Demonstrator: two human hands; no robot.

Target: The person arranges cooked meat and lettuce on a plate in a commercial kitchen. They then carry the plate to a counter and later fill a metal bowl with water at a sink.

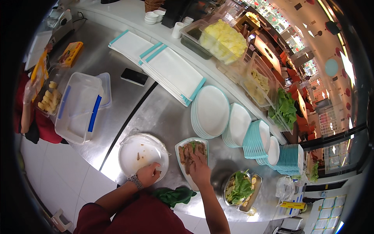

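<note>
My right hand (200, 169) rests with spread fingertips on strips of browned meat (185, 152), which lie over some green leaves on a white plate with a teal edge (190, 180). To its left, my left hand (149, 174), with a metal watch at the wrist, is over the near rim of a round white plate (128, 155). Its fingers are curled; whether they hold a small scrap cannot be told. A few brown bits lie on that round plate, and clear plastic film clings to its far rim. A dark green cloth (174, 196) lies at the counter's near edge.
Stacked teal-edged plates (212, 112) run rightward from the centre. A metal bowl of leafy vegetables (238, 188) stands right. Left are an open plastic container (79, 108), a phone (134, 77) and a co-worker's gloved hand (30, 90). Tubs of cabbage (223, 41) line the back ledge.
</note>
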